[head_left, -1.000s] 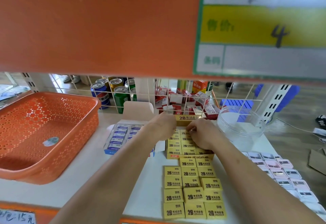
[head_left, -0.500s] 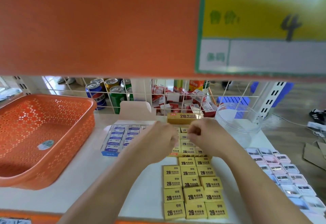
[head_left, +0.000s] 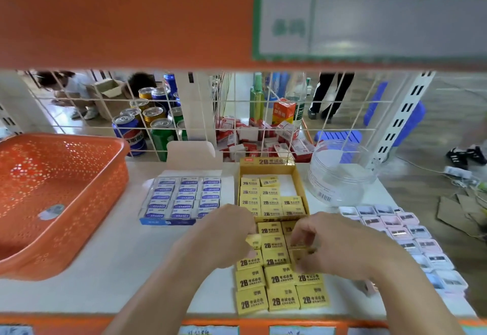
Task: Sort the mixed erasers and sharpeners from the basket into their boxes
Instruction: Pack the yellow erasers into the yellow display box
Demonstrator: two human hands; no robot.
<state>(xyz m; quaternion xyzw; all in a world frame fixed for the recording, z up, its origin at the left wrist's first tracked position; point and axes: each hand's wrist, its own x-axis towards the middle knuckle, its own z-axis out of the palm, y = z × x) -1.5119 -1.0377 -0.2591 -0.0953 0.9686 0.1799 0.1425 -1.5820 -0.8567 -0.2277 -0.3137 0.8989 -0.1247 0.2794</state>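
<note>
Your left hand [head_left: 226,234] pinches a yellow 2B eraser [head_left: 253,240], your right hand [head_left: 326,245] grips another; next you probably set both into the yellow box [head_left: 266,163], in its free gap.

Pale shelf [head_left: 118,268], wire grid [head_left: 268,101] behind

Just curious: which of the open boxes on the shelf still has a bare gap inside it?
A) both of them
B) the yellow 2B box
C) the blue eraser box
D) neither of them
B: the yellow 2B box shows bare white floor in its far right corner, while the blue eraser box looks packed in full rows wherever it shows.
</note>
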